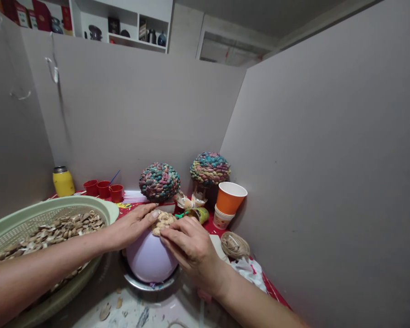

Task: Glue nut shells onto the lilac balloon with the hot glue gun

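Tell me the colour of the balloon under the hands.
Pale lilac; the balloon shows best in the head view.

Bare left forearm [54, 262] slants in from lower left, no sleeve in view. Bare left hand [131, 228] palm down, fingers extended, pointing rightward. Bare right forearm [253, 296] rises from lower right. Bare right hand [193, 241] back uppermost, fingers bent, thumb and forefinger tips close together. Hands near each other, not touching.
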### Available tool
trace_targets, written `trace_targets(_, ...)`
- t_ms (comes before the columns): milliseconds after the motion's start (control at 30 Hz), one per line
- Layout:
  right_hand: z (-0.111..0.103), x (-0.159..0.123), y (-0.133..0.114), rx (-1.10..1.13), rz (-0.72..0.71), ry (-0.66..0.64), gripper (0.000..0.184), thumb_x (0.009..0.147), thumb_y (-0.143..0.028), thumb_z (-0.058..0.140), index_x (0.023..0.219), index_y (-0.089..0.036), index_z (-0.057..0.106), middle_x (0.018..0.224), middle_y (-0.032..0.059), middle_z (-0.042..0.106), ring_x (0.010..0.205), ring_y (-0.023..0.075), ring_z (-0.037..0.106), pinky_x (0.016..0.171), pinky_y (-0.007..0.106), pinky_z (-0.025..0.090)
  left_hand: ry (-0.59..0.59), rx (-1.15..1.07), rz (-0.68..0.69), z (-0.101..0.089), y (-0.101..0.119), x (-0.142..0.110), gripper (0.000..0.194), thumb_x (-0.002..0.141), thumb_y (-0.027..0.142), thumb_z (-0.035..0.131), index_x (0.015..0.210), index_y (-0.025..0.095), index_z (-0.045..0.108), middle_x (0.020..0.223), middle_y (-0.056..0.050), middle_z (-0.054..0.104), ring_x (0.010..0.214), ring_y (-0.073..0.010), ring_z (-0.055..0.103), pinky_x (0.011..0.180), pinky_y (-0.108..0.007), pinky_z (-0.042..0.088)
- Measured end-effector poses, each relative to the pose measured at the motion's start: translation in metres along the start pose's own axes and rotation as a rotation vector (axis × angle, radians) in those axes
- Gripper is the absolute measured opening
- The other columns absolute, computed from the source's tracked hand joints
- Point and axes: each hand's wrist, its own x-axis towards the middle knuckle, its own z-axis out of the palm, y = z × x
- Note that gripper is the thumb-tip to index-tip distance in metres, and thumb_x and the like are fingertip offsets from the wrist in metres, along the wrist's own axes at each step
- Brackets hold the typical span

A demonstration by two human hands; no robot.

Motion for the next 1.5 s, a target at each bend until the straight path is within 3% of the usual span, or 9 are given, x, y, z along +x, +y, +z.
trace_targets(433, -0.002, 0.004, -0.004, -0.056, 0.001, -0.084, 0.016, 0.096, -0.017, 0.051, 0.102, -0.019, 0.066, 0.086, 0.0073, 0.065, 0.078, 0.0202, 0.055, 0.069, 0.034, 0.041, -0.031, 0.005, -0.021, -0.001, 0.004, -0.003, 0.077, 0.089, 0.063, 0.029, 0.143, 0.011, 0.041, 0.152, -0.014, 0.041, 0.14, -0.0284, 0.035, 0.117, -0.041, 0.023)
trace_targets(567, -0.006, 0.003, -0.001, 0.07, 0.054, 0.008, 0.015, 0.094, -0.02, 0.055, 0.107, -0.018, 0.064, 0.092, 0.0081, 0.066, 0.084, 0.0209, 0.058, 0.075, 0.035, 0.047, -0.056, 0.016, -0.021, -0.004, 0.004, -0.003, 0.081, 0.089, 0.064, 0.028, 0.144, 0.006, 0.038, 0.154, -0.017, 0.037, 0.142, -0.0286, 0.031, 0.117, -0.041, 0.02)
trace_targets(700, -0.008, -0.003, 0.009, 0.16, 0.185, 0.078, 0.027, 0.094, -0.025, 0.056, 0.12, -0.021, 0.06, 0.109, 0.0102, 0.064, 0.102, 0.0231, 0.059, 0.088, 0.038, 0.049, -0.06, 0.031, -0.018, -0.008, 0.002, -0.004, 0.082, 0.088, 0.066, 0.029, 0.144, 0.006, 0.038, 0.154, -0.017, 0.035, 0.143, -0.03, 0.03, 0.118, -0.046, 0.018)
trace_targets(867, -0.002, -0.01, 0.023, 0.255, 0.425, -0.097, 0.055, 0.093, -0.047, 0.054, 0.141, -0.021, 0.045, 0.144, 0.0133, 0.046, 0.135, 0.0278, 0.039, 0.111, 0.049, 0.033, -0.064, 0.038, -0.007, -0.014, 0.003, -0.008, 0.081, 0.085, 0.067, 0.037, 0.144, 0.011, 0.041, 0.153, -0.015, 0.038, 0.141, -0.0308, 0.034, 0.116, -0.048, 0.022)
trace_targets(1000, 0.006, -0.01, 0.031, 0.407, 0.536, -0.206, 0.066, 0.092, -0.057, 0.05, 0.146, -0.021, 0.037, 0.152, 0.013, 0.035, 0.142, 0.0273, 0.028, 0.116, 0.051, 0.022, -0.069, 0.04, 0.011, -0.017, 0.005, -0.01, 0.083, 0.082, 0.065, 0.046, 0.143, 0.009, 0.041, 0.151, -0.016, 0.04, 0.138, -0.0326, 0.038, 0.115, -0.048, 0.026)
trace_targets(1100, 0.013, -0.008, 0.035, 0.457, 0.533, -0.203, 0.068, 0.09, -0.059, 0.051, 0.145, -0.02, 0.039, 0.151, 0.0134, 0.038, 0.14, 0.0277, 0.031, 0.116, 0.05, 0.023, -0.066, 0.029, 0.034, -0.016, 0.002, -0.011, 0.084, 0.081, 0.063, 0.05, 0.143, 0.008, 0.041, 0.15, -0.017, 0.043, 0.136, -0.0324, 0.041, 0.113, -0.046, 0.031)
trace_targets(1333, 0.02, -0.006, 0.035, 0.505, 0.488, -0.167, 0.058, 0.092, -0.055, 0.05, 0.14, -0.021, 0.047, 0.141, 0.0102, 0.05, 0.129, 0.025, 0.047, 0.11, 0.042, 0.035, -0.025, -0.004, 0.08, -0.011, -0.005, -0.012, 0.074, 0.082, 0.057, 0.056, 0.142, 0.014, 0.044, 0.145, -0.015, 0.05, 0.129, -0.0319, 0.05, 0.108, -0.046, 0.039)
trace_targets(1500, 0.021, -0.005, 0.034, 0.516, 0.484, -0.141, 0.053, 0.092, -0.052, 0.052, 0.136, -0.022, 0.05, 0.137, 0.0098, 0.054, 0.124, 0.0253, 0.051, 0.107, 0.042, 0.039, -0.009, -0.008, 0.087, -0.01, -0.003, -0.014, 0.071, 0.082, 0.053, 0.057, 0.14, 0.014, 0.046, 0.145, -0.016, 0.051, 0.13, -0.0326, 0.049, 0.108, -0.047, 0.039)
